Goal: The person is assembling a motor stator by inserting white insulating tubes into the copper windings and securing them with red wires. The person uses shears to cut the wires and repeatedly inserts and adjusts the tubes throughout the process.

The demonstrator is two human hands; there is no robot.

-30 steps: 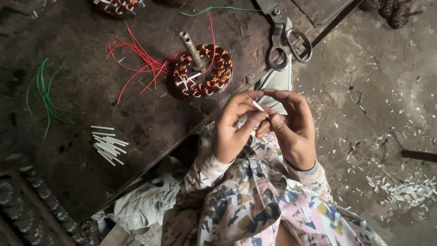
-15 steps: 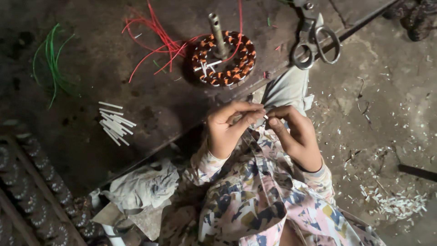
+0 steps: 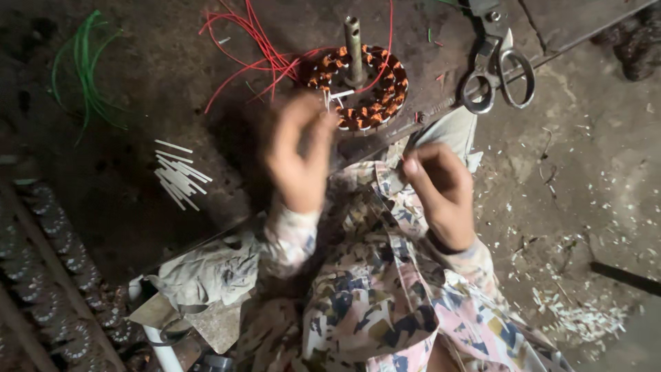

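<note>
Lower centre of frame: patterned pink, blue and cream sleeves [image 3: 385, 303] run up to both hands. Crumpled grey rag [image 3: 206, 272] lies lower left, at the edge of the dark work board [image 3: 138, 207].

Right hand [image 3: 441, 189], centre right: fingers curled inward into a loose fist, thumb tip pressed toward the forefinger; whether anything is pinched there cannot be told.

Left hand [image 3: 299, 158], centre: motion-blurred, fingers part bent and spread, held over the near rim of the round copper-wound motor stator with upright metal shaft [image 3: 358, 83], upper centre on the board. Contact cannot be told.

Bundle of short white sleeve sticks [image 3: 179, 176] lies left of centre. Red wires [image 3: 248, 55] fan from the stator toward upper left. Green wire loops [image 3: 86, 69] upper left. Steel scissors [image 3: 499, 65] upper right, at the board edge
</note>
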